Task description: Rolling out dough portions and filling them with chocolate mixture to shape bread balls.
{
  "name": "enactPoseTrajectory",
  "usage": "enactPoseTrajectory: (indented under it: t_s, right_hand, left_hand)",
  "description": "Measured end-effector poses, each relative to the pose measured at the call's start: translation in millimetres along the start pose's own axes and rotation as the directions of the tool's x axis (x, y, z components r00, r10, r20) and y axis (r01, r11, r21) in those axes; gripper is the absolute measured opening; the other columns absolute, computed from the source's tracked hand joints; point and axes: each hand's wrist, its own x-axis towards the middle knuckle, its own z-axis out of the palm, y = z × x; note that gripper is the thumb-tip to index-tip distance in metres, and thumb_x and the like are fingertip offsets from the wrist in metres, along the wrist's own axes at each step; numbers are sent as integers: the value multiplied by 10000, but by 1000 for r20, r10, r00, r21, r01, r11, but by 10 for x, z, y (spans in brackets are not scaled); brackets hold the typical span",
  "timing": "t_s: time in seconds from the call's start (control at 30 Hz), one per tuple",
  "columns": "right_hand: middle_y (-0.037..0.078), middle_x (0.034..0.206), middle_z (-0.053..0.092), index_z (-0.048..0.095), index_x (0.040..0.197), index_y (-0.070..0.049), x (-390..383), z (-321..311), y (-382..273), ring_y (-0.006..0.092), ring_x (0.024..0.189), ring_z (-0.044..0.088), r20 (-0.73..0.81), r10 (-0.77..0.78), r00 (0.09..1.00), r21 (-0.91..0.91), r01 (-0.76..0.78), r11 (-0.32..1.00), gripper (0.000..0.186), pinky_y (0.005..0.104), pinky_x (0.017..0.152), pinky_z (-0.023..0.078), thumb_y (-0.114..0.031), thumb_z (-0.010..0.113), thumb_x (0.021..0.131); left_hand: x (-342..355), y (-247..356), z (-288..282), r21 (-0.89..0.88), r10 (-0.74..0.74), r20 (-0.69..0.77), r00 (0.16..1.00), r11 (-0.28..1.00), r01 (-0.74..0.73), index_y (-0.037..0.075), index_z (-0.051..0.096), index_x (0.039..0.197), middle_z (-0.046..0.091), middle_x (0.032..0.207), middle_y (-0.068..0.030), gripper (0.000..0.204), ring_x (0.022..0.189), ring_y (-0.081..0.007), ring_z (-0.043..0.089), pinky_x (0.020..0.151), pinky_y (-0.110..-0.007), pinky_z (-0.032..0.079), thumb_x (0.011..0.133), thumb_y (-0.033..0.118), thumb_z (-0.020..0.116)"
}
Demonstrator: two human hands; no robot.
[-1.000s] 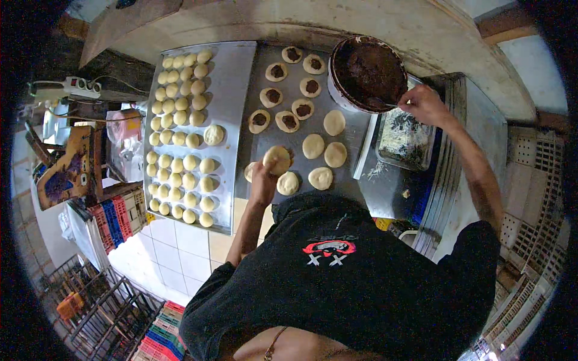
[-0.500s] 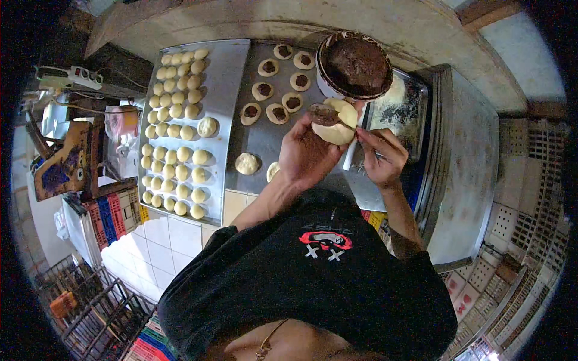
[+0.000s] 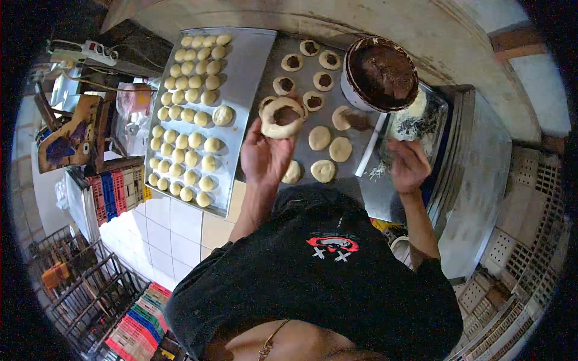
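Observation:
In my left hand (image 3: 265, 157) is a flattened dough round (image 3: 282, 127) with a patch of chocolate filling (image 3: 285, 115) in its centre; my fingers cup it from below, above the dark tray (image 3: 263, 84). My right hand (image 3: 410, 165) is farther right, its fingers closed round the thin handle of a spatula. The spatula's chocolate-smeared blade (image 3: 361, 122) is blurred and points left, over a dough round (image 3: 341, 117). Several plain dough rounds (image 3: 319, 138) and several chocolate-topped ones (image 3: 323, 80) lie on the dark tray. Behind the spatula stands a tub of chocolate filling (image 3: 383, 73).
On the left, a metal tray (image 3: 248, 66) bears rows of dough balls (image 3: 191, 95). A pale bar (image 3: 371, 145) lies at the dark tray's right side. Beyond it is a tray with white flour and shreds (image 3: 415, 123). A power strip (image 3: 100, 52) hangs at upper left.
My left hand has moved left with the dough round, and its chocolate is now spread in the centre. The spatula has come away from it as my right hand moved right.

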Motion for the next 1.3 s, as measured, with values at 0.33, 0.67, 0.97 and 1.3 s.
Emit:
enactPoseTrajectory:
  t_s: [0.33,0.67,0.97,1.3]
  right_hand:
    - [114,957,657,627,1112,-140,1024,-220,817,293,851,667,390,195,900,-517,39,855,385,423,660,543,-4,591,753]
    - [35,960,643,674,1032,-150,1301,-341,1262,244,841,641,841,180,511,-479,547,687,378,382,687,533,-62,622,668]
    - [142,804,666,694,840,-49,1170,-362,1229,319,795,650,797,318,514,-482,223,847,153,435,695,527,-16,641,701]
    - [63,861,695,709,960,-12,395,-197,296,106,759,620,382,524,761,134,-606,784,135,250,690,492,-61,700,834]
  left_hand:
    - [556,1073,-2252,201,74,311,948,-979,10,19,433,1310,527,1255,-222,613,1107,-370,545,855,-478,498,876,431,567]
    - [857,-304,-1869,248,-238,169,956,-929,-275,-43,462,1288,511,1253,-257,510,1123,-408,508,961,-468,426,845,177,581]
    - [774,-261,-1509,-2,-272,-190,943,-961,-278,68,689,928,593,1040,-122,185,1014,-289,555,911,-507,412,840,183,574]
    - [109,75,-759,990,95,42,995,128,-54,-40,501,1233,579,1206,-156,396,1083,-234,572,939,-381,470,933,215,542]
